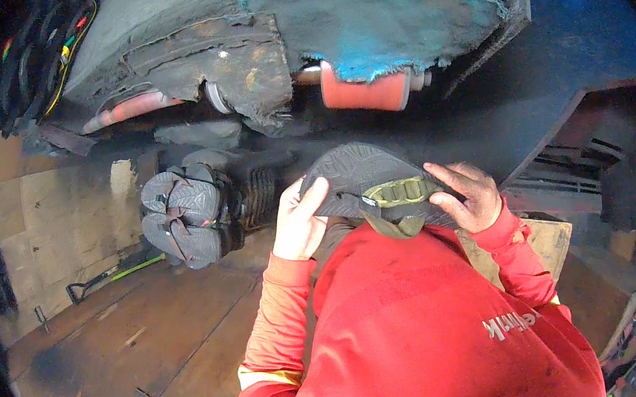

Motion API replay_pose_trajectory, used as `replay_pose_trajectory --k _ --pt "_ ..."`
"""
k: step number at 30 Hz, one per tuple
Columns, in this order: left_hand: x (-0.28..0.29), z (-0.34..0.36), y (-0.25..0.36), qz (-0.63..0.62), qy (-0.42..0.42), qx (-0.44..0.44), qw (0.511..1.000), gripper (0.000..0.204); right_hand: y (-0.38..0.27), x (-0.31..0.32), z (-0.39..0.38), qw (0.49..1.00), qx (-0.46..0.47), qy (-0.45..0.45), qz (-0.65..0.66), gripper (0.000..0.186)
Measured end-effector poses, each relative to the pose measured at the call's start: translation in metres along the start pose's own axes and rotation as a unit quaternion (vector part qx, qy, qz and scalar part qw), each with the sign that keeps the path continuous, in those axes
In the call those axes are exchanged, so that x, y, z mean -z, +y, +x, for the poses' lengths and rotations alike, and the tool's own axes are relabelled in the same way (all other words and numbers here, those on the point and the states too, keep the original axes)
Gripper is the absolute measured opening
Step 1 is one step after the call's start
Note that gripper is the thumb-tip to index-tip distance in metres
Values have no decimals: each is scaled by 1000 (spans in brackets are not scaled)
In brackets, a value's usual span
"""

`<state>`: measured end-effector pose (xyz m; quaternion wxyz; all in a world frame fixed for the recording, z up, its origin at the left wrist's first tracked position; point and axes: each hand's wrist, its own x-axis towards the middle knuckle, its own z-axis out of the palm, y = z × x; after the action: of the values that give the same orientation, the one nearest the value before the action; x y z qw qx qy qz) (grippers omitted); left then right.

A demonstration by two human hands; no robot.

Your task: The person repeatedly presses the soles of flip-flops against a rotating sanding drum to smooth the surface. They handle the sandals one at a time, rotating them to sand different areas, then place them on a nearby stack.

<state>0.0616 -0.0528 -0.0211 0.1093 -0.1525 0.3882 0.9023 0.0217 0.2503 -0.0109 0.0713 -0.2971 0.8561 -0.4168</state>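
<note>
A dark grey sandal with a patterned sole and an olive-green strap is held up sideways in front of my red-clad torso. My left hand pinches one end, its thumb lying over the dark surface. At the opposite end my right hand grips the edge between thumb and fingers. A loose olive flap hangs beneath the strap. Left of my hands is a stack of grey flip-flops, with more dark soles packed beside them.
Just beyond the sandal is a dusty grey machine housing with a blue patch. Under it show an orange-red roller and a reddish one. Black cables hang at upper left. A light wooden board is by my right forearm.
</note>
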Motion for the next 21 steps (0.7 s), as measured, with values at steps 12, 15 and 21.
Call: replay_pose_trajectory --k 12,15,21 --pt "-49 30 -7 540 36 -185 820 24 -14 -125 46 980 -55 134 -140 86" --pt "-56 47 -3 585 12 -256 770 20 -6 -148 61 973 -46 207 -91 83" --pt "-65 63 2 688 16 -253 680 23 -2 -154 63 982 -89 168 -11 83"
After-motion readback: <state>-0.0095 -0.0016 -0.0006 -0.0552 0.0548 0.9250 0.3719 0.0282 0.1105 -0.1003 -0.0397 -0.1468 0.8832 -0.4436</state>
